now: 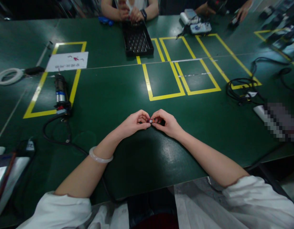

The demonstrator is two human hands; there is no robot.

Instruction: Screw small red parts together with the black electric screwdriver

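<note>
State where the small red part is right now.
In the head view, the small red part is pinched between the left hand and right hand at centre, over the green table.

the green table [113, 95] looks smooth with a soft sheen. near the table's left edge lie a matt paper sheet [67, 61] and a metal-banded tool [60, 92]; a glossy bangle [100, 156] rings the left wrist.

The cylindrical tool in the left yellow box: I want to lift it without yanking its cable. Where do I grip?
Best take the cylindrical tool by its silver-and-blue barrel, from above, fingers across its sides: it lies flat, pointing away, and the cable leaves its near end.
</note>
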